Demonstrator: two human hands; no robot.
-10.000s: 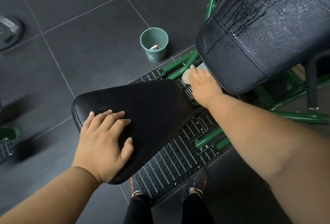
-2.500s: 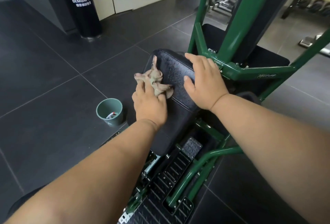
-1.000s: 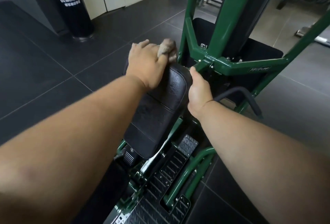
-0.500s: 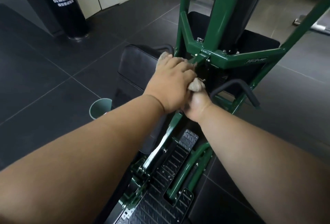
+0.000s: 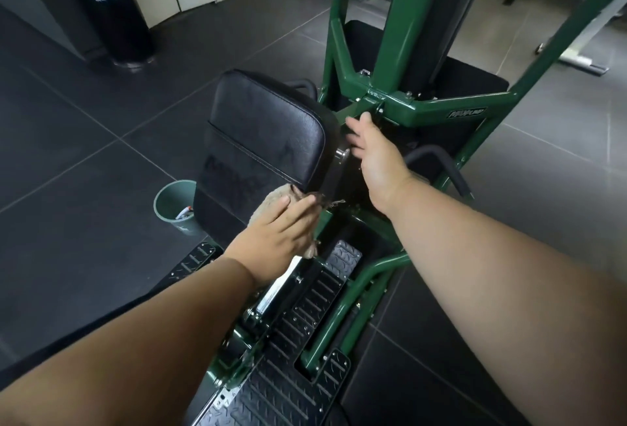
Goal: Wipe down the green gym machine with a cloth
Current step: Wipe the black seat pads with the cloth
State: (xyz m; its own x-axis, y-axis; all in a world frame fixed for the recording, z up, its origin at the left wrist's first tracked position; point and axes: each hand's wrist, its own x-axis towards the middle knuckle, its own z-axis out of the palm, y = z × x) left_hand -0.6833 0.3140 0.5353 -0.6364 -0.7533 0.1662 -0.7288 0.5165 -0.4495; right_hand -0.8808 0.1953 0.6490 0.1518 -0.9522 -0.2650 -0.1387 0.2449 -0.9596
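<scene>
The green gym machine [image 5: 437, 108] stands ahead, its frame rising at the centre right. A black padded cushion [image 5: 268, 127] is mounted on its left side. My left hand [image 5: 276, 237] lies flat with straight fingers on a beige cloth [image 5: 271, 200], pressing it against the cushion's lower right edge. Most of the cloth is hidden under that hand. My right hand [image 5: 375, 154] reaches behind the cushion's right side, fingers extended toward the green frame bracket, holding nothing.
A small green bucket [image 5: 174, 201] sits on the dark tiled floor left of the cushion. Black tread plates [image 5: 298, 378] run along the machine base below my arms. A black punching bag [image 5: 108, 1] stands at the far left. A curved black handle [image 5: 437, 161] sticks out on the right.
My left hand has dropped with the cloth from the top of the cushion, near the frame, to its lower right edge. My right hand has opened and sits beside the cushion's back.
</scene>
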